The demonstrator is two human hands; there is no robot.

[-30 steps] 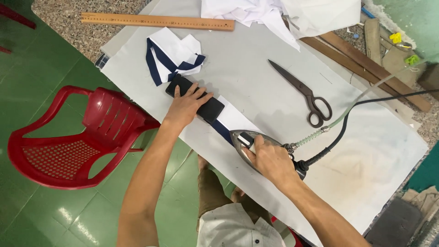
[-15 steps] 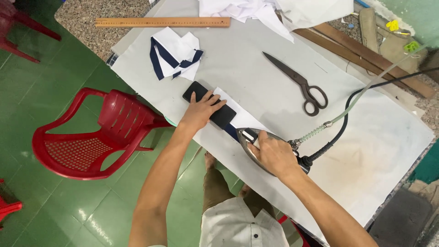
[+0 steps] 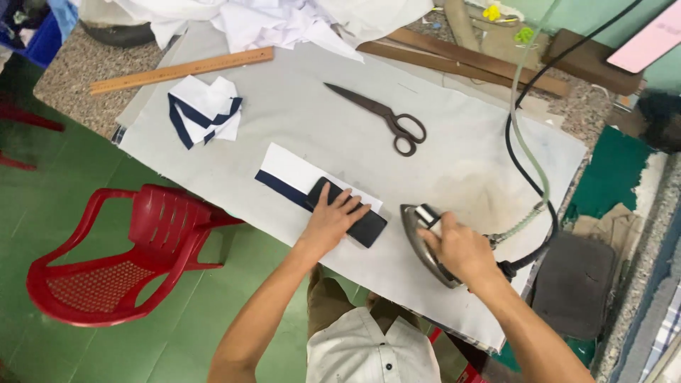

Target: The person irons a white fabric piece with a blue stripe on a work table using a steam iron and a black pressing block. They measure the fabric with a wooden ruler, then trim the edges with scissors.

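left hand (image 3: 332, 221) flat on black block (image 3: 352, 214), right hand (image 3: 457, 248) grip clenched around iron (image 3: 425, 245)

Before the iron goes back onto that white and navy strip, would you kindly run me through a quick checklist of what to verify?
1. Right hand grips the iron by its handle: ok.
2. Iron is off the white and navy strip, on the bare pressing cloth: ok.
3. Left hand presses the black block flat on the strip: ok.
4. Left fingers are apart from the iron's tip: ok, though the gap is small.
5. Black cable and hose loop to the right, off the strip: ok.
6. Scissors lie well beyond the strip: ok.
7. Iron's heat: cannot tell.
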